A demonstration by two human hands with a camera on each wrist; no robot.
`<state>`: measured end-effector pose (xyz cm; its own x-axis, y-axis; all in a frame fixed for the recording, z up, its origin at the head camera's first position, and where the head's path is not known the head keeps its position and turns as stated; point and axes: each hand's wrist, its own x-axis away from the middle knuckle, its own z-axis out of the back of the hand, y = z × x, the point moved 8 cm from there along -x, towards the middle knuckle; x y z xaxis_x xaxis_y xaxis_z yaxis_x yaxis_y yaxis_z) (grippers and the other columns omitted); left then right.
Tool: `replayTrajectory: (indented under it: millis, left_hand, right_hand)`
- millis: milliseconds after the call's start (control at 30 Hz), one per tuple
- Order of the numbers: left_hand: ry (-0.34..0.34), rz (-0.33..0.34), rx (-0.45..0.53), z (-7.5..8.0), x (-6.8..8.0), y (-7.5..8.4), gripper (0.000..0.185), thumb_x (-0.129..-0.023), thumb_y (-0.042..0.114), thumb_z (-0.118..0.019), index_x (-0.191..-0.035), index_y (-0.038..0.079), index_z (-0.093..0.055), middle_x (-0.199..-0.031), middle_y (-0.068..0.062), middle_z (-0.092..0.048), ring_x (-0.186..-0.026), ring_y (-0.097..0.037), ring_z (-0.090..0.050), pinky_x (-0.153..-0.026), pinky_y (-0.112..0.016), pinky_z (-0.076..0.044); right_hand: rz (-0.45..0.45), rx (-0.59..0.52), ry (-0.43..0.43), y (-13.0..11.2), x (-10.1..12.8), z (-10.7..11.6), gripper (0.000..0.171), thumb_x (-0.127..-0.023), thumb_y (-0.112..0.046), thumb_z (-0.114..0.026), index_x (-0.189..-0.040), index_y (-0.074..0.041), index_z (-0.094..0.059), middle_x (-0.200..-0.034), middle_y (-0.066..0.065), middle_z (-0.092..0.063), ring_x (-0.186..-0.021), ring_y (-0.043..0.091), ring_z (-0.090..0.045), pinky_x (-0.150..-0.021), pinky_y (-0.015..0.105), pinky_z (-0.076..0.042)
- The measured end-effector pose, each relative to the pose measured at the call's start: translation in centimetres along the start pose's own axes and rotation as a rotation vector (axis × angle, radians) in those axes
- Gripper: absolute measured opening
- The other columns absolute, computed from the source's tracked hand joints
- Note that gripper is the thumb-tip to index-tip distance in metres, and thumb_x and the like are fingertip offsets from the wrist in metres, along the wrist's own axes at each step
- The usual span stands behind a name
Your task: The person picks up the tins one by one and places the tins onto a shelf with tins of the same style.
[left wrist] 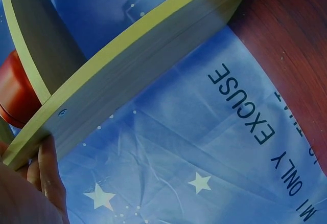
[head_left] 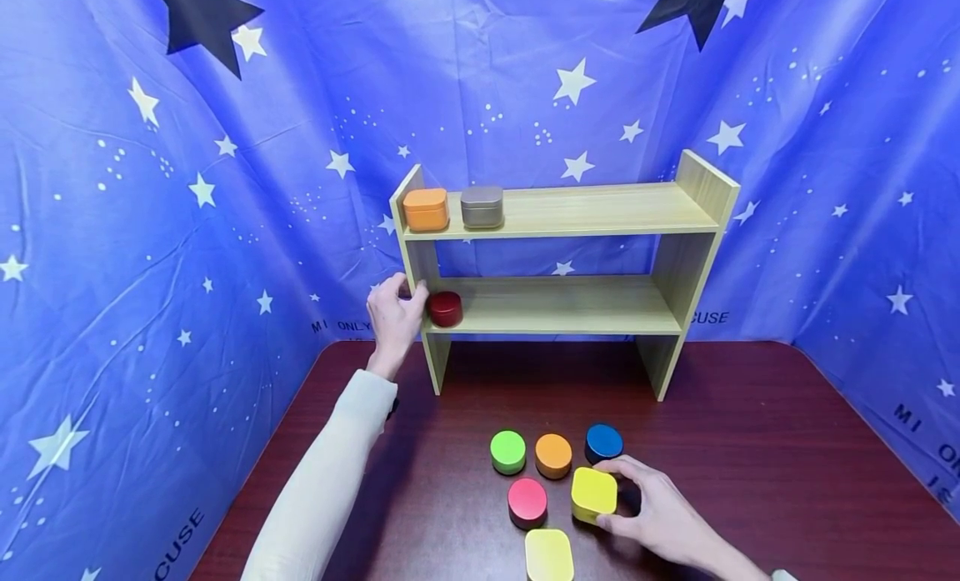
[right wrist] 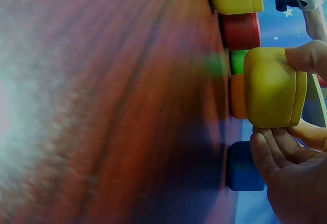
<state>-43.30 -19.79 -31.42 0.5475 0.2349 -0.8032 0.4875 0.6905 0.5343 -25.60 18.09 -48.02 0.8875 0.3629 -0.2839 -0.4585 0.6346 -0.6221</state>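
Head view looks down over table (head_left: 750, 448) and shelf (head_left: 562, 302); wrist views sit close, each sharing its corner.

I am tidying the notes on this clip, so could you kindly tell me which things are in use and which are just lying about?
In use:
right hand holding the yellow square tin
left hand beside the dark red tin
shelf

Lying about:
green tin
blue tin
grey tin
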Motion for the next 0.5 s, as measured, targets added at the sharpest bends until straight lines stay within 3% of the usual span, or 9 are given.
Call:
replayTrajectory:
  millis: [267, 500]
  left_hand:
    - [0.001, -0.004, -0.005, 0.0, -0.1, 0.0, 0.03, -0.089, 0.018, -0.074, -0.07, 0.001, -0.058, -0.068, -0.022, -0.063, -0.067, -0.043, -0.06, -0.069, -0.05, -0.044]
    - [0.021, -0.011, -0.001, 0.2, 0.1, 0.2, 0.029, -0.088, 0.018, -0.074, -0.069, 0.002, -0.059, -0.066, -0.021, -0.063, -0.065, -0.041, -0.059, -0.069, -0.052, -0.044]
  right_hand:
    - [0.015, -0.006, 0.038, -1.1, -0.6, 0.8, 0.052, -0.078, -0.03, -0.095, -0.123, -0.021, -0.073, -0.12, -0.015, -0.074, -0.111, -0.001, -0.067, -0.094, 0.027, -0.058]
    - [0.055, -0.058, 0.043, -1.8, -1.6, 1.3, 0.052, -0.079, -0.026, -0.094, -0.125, -0.018, -0.073, -0.12, -0.009, -0.075, -0.108, -0.002, -0.066, -0.091, 0.03, -0.059]
